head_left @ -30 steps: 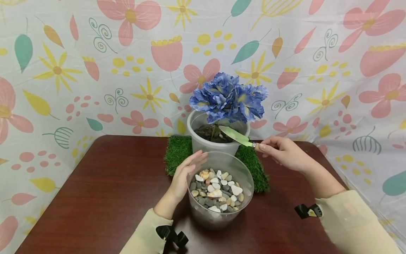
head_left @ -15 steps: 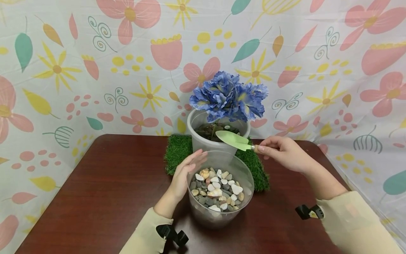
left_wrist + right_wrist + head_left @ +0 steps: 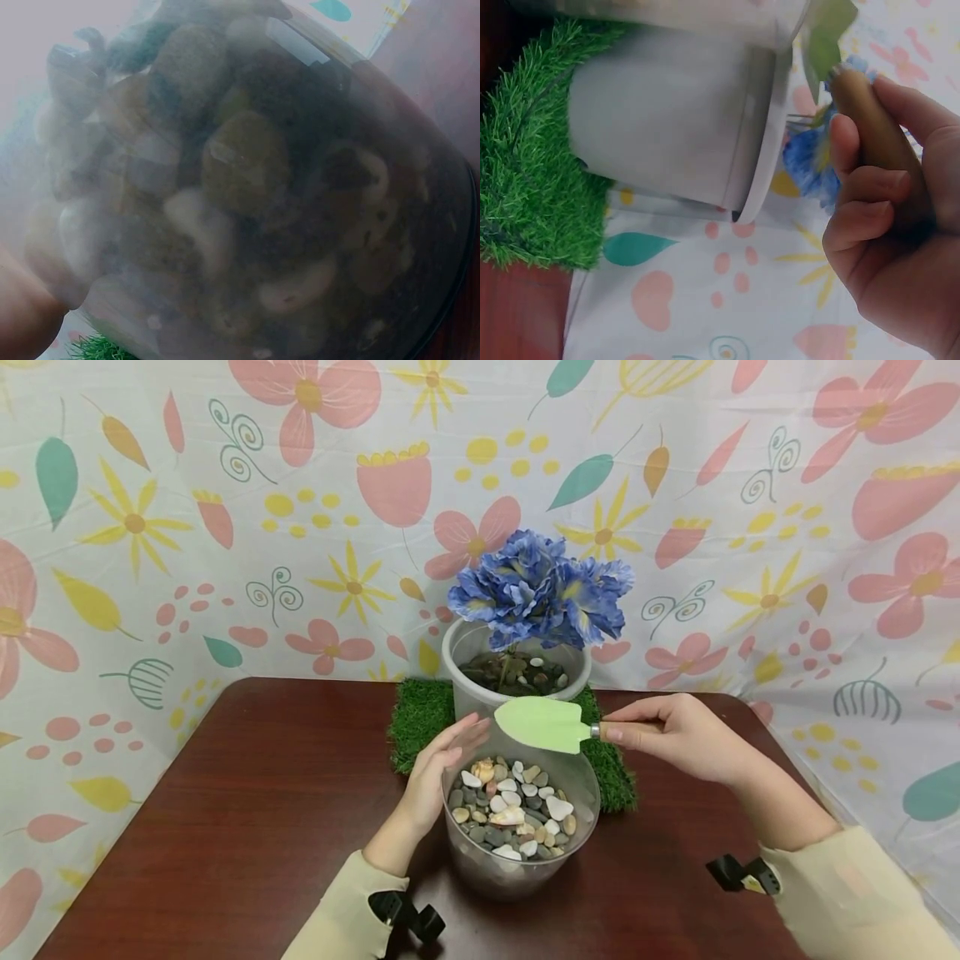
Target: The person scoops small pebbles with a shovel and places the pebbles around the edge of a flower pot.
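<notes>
My right hand (image 3: 678, 735) grips the wooden handle of a small green trowel (image 3: 542, 724), whose blade hangs flat over the far rim of a clear bucket (image 3: 517, 881). In the right wrist view, curled fingers wrap the brown handle (image 3: 877, 135). With fairly straight fingers, my left hand (image 3: 435, 777) rests against the bucket's left side. Pebbles and shells (image 3: 510, 815) lie inside the bucket; the left wrist view shows them dimly through its wall. Behind stands a white pot (image 3: 468, 693) with blue flowers (image 3: 543, 589) and dark stones, partly hidden by the trowel.
A square of artificial grass (image 3: 420, 718) lies under the pot. The brown table (image 3: 300, 810) extends on both sides of the bucket. A patterned cloth (image 3: 337, 527) hangs just behind the table's far edge.
The right hand has drawn the trowel back from inside the pot to above the bucket's far rim, its blade turning flatter to view. The left hand and bucket stay put.
</notes>
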The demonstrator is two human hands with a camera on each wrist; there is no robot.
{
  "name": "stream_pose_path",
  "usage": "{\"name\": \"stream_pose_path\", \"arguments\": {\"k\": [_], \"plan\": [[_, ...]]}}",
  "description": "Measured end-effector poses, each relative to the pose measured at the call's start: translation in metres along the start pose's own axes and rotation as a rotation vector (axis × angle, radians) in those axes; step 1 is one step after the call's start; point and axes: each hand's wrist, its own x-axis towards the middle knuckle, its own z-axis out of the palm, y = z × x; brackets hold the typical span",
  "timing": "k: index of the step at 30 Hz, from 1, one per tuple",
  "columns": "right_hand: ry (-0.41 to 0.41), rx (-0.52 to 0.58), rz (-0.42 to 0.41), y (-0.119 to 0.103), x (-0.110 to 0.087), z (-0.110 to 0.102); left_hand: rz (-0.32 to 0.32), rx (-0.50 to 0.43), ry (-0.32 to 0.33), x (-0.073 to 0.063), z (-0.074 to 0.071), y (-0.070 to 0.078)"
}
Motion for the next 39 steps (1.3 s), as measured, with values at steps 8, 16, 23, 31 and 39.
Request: {"name": "stream_pose_path", "arguments": {"k": [8, 16, 23, 31, 39], "plan": [[-0.029, -0.071, -0.055, -0.013, -0.006, 0.003, -0.021, 0.008, 0.007, -0.001, 0.000, -0.001], [-0.025, -0.309, -0.137, -0.030, -0.008, 0.007, -0.030, 0.002, -0.002, -0.001, 0.000, -0.001], [-0.003, -0.523, -0.200, -0.041, -0.008, 0.014, -0.031, -0.004, -0.005, -0.001, -0.001, -0.002], [0.037, -0.755, -0.236, -0.057, -0.007, 0.021, -0.029, -0.005, -0.006, -0.001, -0.001, 0.000], [0.080, -0.843, -0.306, -0.064, -0.004, 0.029, -0.021, 0.001, -0.005, 0.000, 0.000, 0.001]]}}
